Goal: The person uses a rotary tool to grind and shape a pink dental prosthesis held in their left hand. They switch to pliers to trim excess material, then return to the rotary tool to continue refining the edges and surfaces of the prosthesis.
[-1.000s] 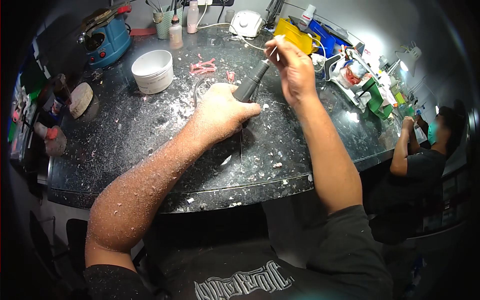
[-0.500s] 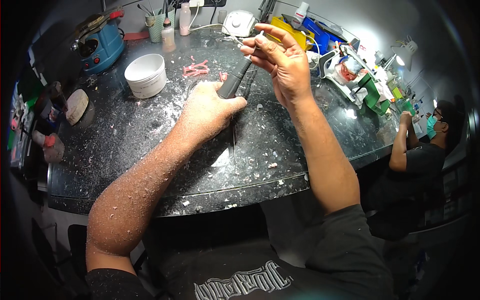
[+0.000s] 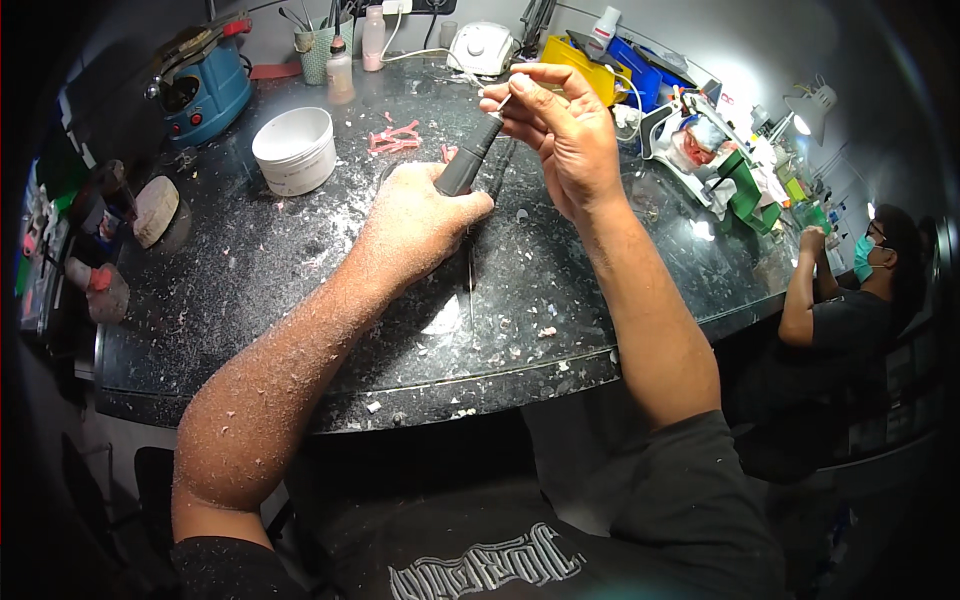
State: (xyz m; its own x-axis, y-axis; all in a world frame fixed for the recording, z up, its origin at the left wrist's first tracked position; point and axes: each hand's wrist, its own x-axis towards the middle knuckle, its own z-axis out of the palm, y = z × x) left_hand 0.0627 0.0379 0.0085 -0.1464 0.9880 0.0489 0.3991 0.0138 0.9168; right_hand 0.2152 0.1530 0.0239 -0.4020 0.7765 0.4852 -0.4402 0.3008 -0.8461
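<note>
My left hand [image 3: 418, 208], coated in pale dust like its forearm, is wrapped round a black rotary handpiece [image 3: 467, 164] that slants up and to the right. At the upper end of the tool, my right hand [image 3: 570, 135] is raised with thumb and fingers pinched on a thin metal bit [image 3: 506, 100]. The bit's lower end is close to the handpiece's nose; whether it sits inside cannot be made out. Pink branching pieces [image 3: 395, 138] lie on the dusty black bench [image 3: 250, 330] beyond my left hand.
A white tub [image 3: 294, 155] stands left of my hands. Behind are a white control box [image 3: 481, 48], bottles and a cup of tools [image 3: 313, 58]. A blue machine [image 3: 203, 90] is at far left. Yellow [image 3: 580, 68] and blue bins stand back right. A masked person [image 3: 850, 290] sits at right.
My right hand has dipped slightly, bringing the thin bit down closer to the handpiece's nose. My left hand and the handpiece have stayed nearly still.
</note>
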